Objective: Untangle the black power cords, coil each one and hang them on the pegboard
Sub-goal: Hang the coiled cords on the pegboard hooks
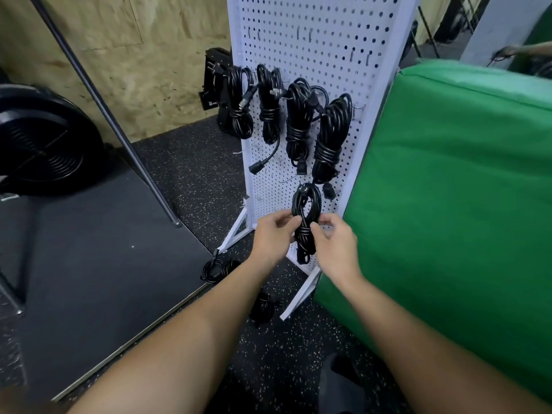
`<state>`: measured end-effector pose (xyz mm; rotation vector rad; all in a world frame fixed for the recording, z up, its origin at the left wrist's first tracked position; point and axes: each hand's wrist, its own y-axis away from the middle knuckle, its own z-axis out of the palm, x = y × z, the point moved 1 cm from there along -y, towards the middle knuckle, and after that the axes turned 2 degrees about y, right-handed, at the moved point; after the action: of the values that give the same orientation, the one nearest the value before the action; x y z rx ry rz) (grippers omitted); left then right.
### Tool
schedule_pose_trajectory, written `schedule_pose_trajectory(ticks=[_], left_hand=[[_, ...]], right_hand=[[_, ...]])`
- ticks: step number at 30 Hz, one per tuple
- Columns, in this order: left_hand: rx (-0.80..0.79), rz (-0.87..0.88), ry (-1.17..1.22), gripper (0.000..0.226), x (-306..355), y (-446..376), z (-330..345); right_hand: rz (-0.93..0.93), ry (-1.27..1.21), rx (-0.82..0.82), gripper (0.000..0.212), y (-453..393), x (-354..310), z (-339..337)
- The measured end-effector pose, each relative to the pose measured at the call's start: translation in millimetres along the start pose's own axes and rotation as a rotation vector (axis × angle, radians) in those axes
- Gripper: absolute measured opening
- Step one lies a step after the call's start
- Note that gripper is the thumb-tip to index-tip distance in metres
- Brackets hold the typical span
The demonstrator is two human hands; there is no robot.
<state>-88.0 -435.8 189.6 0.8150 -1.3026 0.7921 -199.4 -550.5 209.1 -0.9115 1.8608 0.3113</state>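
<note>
Both hands, left hand (pixel 273 234) and right hand (pixel 334 245), pinch the coiled cord (pixel 305 222) at its wrapped waist, steadying it near the pegboard (pixel 343 70) lower edge for hanging.

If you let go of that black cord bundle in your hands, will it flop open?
Probably not much: the coiled cord has wraps cinched round its middle, like the four bundles hanging on the pegboard. Its loops likely bend softly. Both hands, left and right, pinch it.

Dim, even light — soft blur, edges bowed.
</note>
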Motion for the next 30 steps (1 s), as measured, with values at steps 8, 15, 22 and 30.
schedule_pose_trajectory(ticks=[8, 15, 22, 30], left_hand=[[-0.079, -0.024, -0.005, 0.022, -6.9, -29.7, 17.0], [-0.016, -0.089, -0.084, 0.028, -38.3, -33.8, -4.1], [0.141, -0.271, -0.245, 0.019, -130.9, 9.1, -98.3], [0.252, -0.513, -0.373, 0.01, -224.7, 45.7, -150.9]], right_hand=[[0.019, 0.116, -0.087, 0.052, 1.6, 19.3, 1.4], [-0.029, 0.16, -0.025, 0.015, 26.2, 38.9, 13.5], [0.094, 0.162, -0.434, 0.023, 38.7, 77.9, 78.5], [0.186, 0.373, -0.76, 0.054, 43.2, 138.0, 163.9]])
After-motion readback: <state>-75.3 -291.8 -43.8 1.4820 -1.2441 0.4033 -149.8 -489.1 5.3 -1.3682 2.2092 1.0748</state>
